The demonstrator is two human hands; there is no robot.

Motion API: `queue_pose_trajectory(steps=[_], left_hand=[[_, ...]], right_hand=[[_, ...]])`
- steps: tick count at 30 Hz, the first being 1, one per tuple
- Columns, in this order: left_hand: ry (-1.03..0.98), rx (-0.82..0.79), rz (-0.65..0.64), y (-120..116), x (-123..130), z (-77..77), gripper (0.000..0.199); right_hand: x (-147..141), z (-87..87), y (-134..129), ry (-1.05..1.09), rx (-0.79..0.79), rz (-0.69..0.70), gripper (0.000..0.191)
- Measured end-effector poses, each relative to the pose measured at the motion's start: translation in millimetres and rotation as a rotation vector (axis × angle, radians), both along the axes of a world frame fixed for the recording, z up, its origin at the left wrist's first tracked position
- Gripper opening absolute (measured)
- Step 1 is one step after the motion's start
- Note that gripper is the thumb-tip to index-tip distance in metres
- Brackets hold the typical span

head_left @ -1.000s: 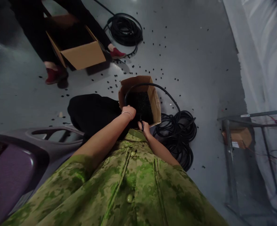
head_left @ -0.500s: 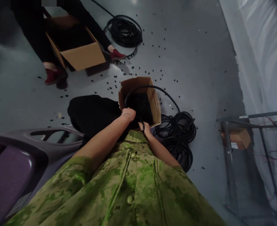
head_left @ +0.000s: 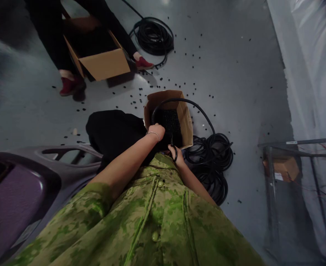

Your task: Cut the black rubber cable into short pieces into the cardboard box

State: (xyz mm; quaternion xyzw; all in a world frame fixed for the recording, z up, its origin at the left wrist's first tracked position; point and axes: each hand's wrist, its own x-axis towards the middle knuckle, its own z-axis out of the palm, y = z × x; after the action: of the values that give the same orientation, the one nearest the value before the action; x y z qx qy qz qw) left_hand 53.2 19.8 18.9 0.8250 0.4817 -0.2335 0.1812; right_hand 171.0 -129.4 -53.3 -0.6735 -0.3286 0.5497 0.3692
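Note:
My left hand (head_left: 156,131), a thin bracelet at its wrist, is closed around a black rubber hose (head_left: 181,99) over the near-left part of an open cardboard box (head_left: 186,125). The hose arches across the box and runs down to the coils on the floor. At the box's near edge, my right hand (head_left: 178,156) is closed on black-handled scissors (head_left: 175,152); one handle loop shows, while the blades are hard to make out against the dark contents. Many small black pieces (head_left: 171,120) lie inside the box.
Tangled hose coils (head_left: 214,151) lie right of the box. Ahead, a person in red shoes (head_left: 144,63) straddles a larger cardboard box (head_left: 107,66), near another coil (head_left: 154,37). Small black bits dot the floor. A purple chair (head_left: 21,199) stands left, a metal frame (head_left: 272,192) right.
The whole scene has shifted slightly right as my head turned. The scissors in my right hand sit a little farther from my left hand, which still grips the hose.

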Motion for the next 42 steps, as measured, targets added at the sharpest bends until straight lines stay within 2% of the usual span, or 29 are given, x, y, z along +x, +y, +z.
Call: queue_pose_trajectory(steps=[9, 15, 27, 35, 42], left_hand=[[-0.002, 0.003, -0.035, -2.0, 0.5, 4.3, 0.036], [-0.012, -0.003, -0.05, -2.6, 0.4, 3.7, 0.036], [0.001, 0.01, -0.098, -2.7, 0.9, 3.8, 0.036], [-0.001, 0.005, -0.098, -2.6, 1.1, 4.1, 0.036], [0.035, -0.018, -0.013, 0.3, -0.7, 0.7, 0.036]], right_hand=[[-0.8, -1.9, 2.3, 0.027, 0.036, -0.048, 0.035], [-3.7, 0.8, 8.7, 0.018, -0.024, -0.038, 0.029], [-4.3, -1.3, 9.3, 0.063, -0.022, -0.064, 0.035], [-4.8, -10.3, 13.7, -0.045, 0.015, -0.023, 0.034], [-5.8, -14.3, 15.0, -0.105, 0.058, 0.069, 0.04]])
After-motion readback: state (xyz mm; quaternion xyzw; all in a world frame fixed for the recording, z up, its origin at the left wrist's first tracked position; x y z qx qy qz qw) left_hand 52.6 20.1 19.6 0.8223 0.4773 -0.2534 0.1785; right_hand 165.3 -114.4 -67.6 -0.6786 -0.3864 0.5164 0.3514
